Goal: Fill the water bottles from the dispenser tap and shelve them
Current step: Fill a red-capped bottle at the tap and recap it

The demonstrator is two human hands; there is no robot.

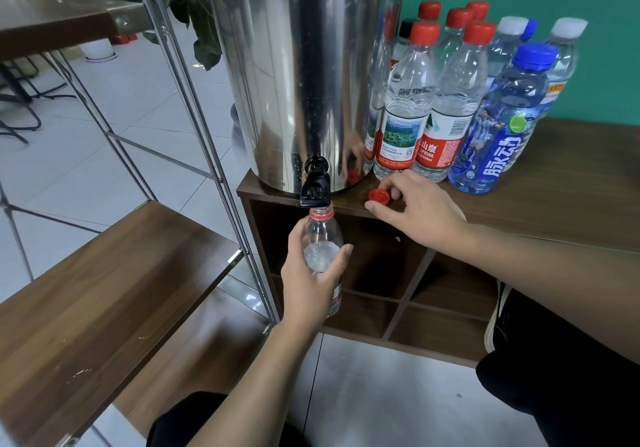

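Note:
My left hand (308, 273) grips an uncapped clear bottle (322, 235) with a red neck ring, its mouth right under the black tap (315, 186) of the steel dispenser (298, 65). Water shows inside the bottle's upper part. My right hand (415, 211) lies on the cabinet top, fingers pinching a loose red cap (378, 195). Beside the dispenser stand several capped bottles: red-capped ones (405, 107), a blue sports-drink bottle (498, 124) and white-capped ones (564, 58).
The dispenser and bottles stand on a dark wooden cabinet (571, 186) with open cubbies (381, 273) below. A metal-framed rack with wooden shelves (104, 290) stands at left. Teal wall behind, tiled floor, my knees at the bottom.

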